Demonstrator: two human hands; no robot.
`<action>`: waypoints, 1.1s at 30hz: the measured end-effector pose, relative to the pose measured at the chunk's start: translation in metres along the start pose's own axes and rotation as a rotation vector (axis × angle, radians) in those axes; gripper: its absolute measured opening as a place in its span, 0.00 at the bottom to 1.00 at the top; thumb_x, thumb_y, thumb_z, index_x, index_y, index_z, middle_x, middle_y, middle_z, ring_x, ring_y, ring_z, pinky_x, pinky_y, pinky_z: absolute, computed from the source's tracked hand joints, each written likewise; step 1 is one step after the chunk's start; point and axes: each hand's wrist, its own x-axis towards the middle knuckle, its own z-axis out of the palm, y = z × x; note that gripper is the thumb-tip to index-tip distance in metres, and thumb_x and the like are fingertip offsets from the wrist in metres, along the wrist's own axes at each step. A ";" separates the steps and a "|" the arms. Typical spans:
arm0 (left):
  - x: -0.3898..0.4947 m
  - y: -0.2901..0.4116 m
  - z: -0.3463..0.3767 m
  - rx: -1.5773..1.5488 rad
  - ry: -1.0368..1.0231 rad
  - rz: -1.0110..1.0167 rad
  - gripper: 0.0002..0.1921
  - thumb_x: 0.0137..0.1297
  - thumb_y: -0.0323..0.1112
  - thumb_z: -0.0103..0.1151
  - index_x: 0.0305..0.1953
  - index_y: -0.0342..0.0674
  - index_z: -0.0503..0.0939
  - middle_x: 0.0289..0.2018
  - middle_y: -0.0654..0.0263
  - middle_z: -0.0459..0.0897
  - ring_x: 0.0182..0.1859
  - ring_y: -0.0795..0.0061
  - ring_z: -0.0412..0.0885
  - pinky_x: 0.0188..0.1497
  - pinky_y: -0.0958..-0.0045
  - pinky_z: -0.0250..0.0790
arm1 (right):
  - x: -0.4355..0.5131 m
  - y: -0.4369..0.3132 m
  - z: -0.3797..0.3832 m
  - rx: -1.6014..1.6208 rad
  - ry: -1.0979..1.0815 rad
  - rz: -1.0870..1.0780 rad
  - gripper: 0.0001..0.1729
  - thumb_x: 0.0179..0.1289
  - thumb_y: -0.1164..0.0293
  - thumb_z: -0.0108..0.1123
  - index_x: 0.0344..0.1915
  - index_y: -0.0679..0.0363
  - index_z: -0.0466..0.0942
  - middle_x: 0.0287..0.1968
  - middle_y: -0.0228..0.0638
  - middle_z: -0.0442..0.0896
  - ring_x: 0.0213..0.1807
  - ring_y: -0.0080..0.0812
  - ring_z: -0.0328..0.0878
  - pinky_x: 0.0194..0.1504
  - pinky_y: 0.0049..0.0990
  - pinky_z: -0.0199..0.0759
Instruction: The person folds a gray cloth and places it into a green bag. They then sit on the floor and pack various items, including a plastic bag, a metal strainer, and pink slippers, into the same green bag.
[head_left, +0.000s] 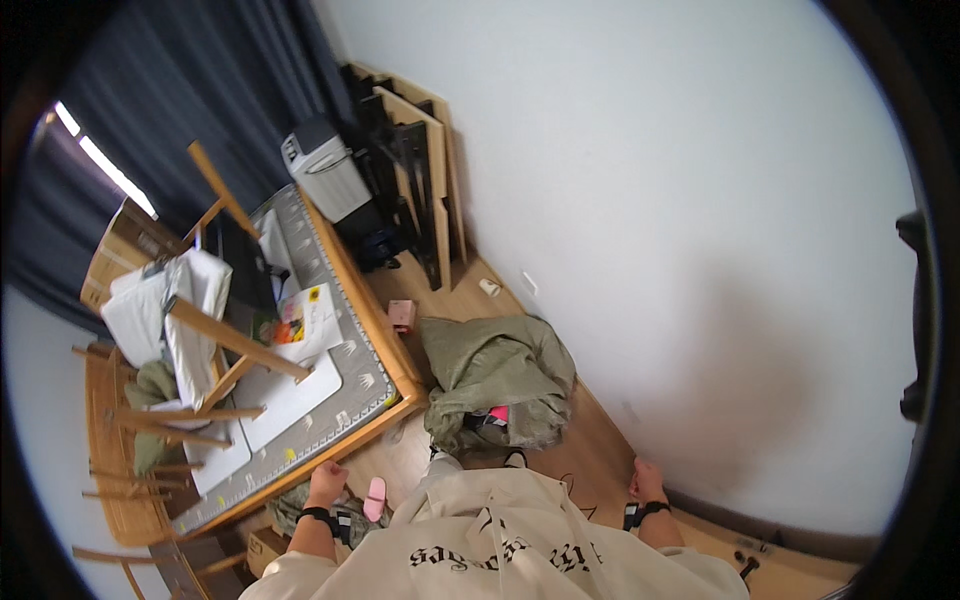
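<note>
My left hand (328, 481) is closed in a loose fist beside the wooden bed frame's edge, with nothing seen in it. On the other side, my right hand (646, 478) is curled near the white wall, also with nothing visible in it. Both wrists wear black straps. Between and beyond the hands, a large olive-green woven sack (499, 375) lies on the floor at my feet, crumpled, with something pink and dark showing through its opening. A pink slipper (375, 499) lies on the floor near my left hand.
At left, a bed (360, 375) bears upturned wooden-legged furniture, a cardboard box (112, 259) and white wrapped bundles (196, 289). Wood-edged panels (442, 187) lean against the wall beside a grey-white case (330, 180). A pink box (402, 316) sits on the floor.
</note>
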 end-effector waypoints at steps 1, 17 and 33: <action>-0.017 -0.010 0.003 -0.012 0.021 0.009 0.17 0.60 0.45 0.71 0.40 0.35 0.88 0.37 0.48 0.90 0.44 0.48 0.89 0.49 0.56 0.80 | -0.009 0.004 0.000 -0.026 -0.040 0.012 0.26 0.80 0.54 0.56 0.26 0.60 0.74 0.17 0.37 0.72 0.14 0.34 0.66 0.17 0.38 0.59; -0.180 -0.159 0.088 -0.320 0.157 -0.468 0.17 0.61 0.41 0.67 0.43 0.34 0.89 0.36 0.46 0.91 0.44 0.48 0.91 0.48 0.54 0.80 | 0.009 -0.085 0.100 -0.186 -0.289 0.115 0.07 0.74 0.69 0.62 0.43 0.59 0.75 0.27 0.34 0.78 0.24 0.31 0.77 0.25 0.33 0.73; -0.179 -0.245 0.094 -0.547 0.285 -0.496 0.14 0.67 0.40 0.68 0.40 0.32 0.85 0.35 0.49 0.89 0.40 0.50 0.88 0.46 0.55 0.78 | -0.099 -0.166 0.206 -0.812 -0.349 0.059 0.12 0.75 0.60 0.61 0.37 0.56 0.81 0.30 0.30 0.83 0.31 0.29 0.81 0.32 0.31 0.75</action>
